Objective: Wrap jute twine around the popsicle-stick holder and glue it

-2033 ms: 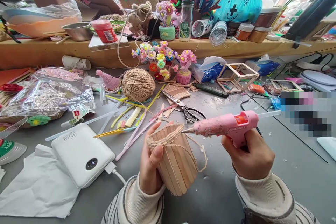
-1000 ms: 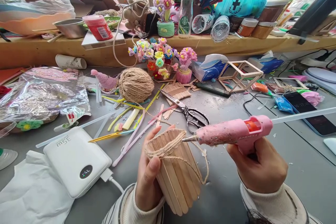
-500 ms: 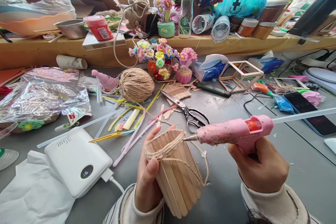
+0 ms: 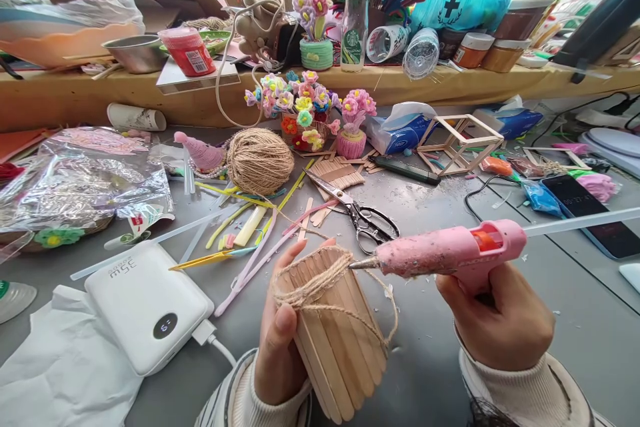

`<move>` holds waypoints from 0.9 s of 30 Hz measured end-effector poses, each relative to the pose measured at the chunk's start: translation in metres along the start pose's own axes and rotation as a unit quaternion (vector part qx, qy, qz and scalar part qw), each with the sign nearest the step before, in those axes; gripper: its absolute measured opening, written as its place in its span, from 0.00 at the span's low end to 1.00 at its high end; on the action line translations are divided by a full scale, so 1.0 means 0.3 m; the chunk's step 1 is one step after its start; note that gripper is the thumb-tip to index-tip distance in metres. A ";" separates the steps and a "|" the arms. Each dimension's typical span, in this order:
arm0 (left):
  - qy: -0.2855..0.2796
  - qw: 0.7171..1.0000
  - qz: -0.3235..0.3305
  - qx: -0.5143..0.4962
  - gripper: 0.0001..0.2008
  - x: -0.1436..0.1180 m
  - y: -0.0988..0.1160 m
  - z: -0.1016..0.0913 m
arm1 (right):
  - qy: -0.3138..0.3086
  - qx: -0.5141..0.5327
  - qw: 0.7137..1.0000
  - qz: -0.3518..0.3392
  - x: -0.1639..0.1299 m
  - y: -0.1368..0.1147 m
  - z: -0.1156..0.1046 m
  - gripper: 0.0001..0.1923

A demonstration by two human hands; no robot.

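In the head view, the stick cup (image 4: 345, 347) is held tilted by the left hand (image 4: 283, 347), which is clamped on its left side, thumb at the twine (image 4: 320, 285) wound about the rim. The hands are apart; to the cup's right, the glue gun (image 4: 440, 250) is gripped by the right hand (image 4: 507, 323), its nozzle (image 4: 364, 264) at or just beside the rim. Burns to the left hand could be caused by a slip along the rim, and the slack loop (image 4: 393, 320) at the cup's right could be snagged or glued crooked. If the thumb were lifted too soon, the winding might be loosened. "35W" can be read, upside down, on the power bank (image 4: 147, 310) left of the cup. Well beyond the cup, Chinese characters and a cross are printed on the blue bag (image 4: 465, 0). The gun's lettering is too blurred to be read.
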State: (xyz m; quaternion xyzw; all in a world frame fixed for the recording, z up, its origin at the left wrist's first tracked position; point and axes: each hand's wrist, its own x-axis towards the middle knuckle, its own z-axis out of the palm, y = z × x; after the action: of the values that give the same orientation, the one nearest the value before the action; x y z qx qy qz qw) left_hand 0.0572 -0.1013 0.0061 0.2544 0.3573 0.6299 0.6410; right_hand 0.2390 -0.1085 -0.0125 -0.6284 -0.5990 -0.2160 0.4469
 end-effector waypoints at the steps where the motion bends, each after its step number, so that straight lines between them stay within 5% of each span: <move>1: -0.001 1.000 0.001 0.000 0.30 0.000 -0.001 0.000 | 0.001 0.000 1.000 0.000 0.000 0.000 0.000 0.16; 27: -0.005 1.000 0.009 -0.006 0.30 0.000 -0.003 0.000 | 0.006 0.004 1.000 0.007 0.003 -0.004 -0.003 0.16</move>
State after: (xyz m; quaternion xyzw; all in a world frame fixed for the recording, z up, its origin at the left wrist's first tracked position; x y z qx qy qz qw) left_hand 0.0579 -0.1013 0.0055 0.2575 0.3481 0.6365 0.6383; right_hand 0.2382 -0.1089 -0.0110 -0.6296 -0.5927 -0.2139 0.4545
